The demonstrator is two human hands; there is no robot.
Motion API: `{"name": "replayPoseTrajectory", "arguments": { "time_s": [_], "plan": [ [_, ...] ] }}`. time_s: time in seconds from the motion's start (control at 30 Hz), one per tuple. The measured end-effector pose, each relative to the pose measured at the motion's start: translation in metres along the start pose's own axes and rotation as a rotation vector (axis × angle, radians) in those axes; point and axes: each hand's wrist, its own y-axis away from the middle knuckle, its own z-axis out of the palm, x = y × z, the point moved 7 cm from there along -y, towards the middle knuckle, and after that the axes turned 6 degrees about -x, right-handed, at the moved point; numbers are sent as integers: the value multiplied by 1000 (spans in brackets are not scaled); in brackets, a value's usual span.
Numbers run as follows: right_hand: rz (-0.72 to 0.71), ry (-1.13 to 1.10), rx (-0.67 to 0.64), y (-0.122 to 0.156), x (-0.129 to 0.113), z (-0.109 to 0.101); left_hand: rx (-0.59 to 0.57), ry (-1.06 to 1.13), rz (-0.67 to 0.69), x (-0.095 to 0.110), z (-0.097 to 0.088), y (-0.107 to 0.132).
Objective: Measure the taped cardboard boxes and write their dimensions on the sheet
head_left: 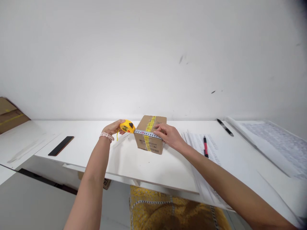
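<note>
A small cardboard box (150, 143) with yellow tape across it stands on the white desk (120, 164). My left hand (114, 127) is closed around a yellow tape measure (127, 126) just left of the box, and a yellow wrist strap dangles from the case. The pulled-out blade (145, 133) lies along the box's near top edge, its printed numbers facing up. At the box's right corner, my right hand (169, 135) pinches the blade near its end; the very tip is hidden by the fingers.
To the right lie printed sheets (212, 143) with a red and black pen (205, 147), a black marker (224, 127) and a plastic-covered stack (268, 140). A flat black object (61, 146) lies left. Another cardboard box (11, 118) stands far left. Yellow patterned fabric (168, 207) shows below.
</note>
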Motion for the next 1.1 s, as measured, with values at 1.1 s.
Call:
{"name": "replayPoseTrajectory", "arguments": {
  "time_s": [1.1],
  "plan": [
    [290,-100,-57,100,29,-121,193,845,178,-14,278,101]
  ]
}}
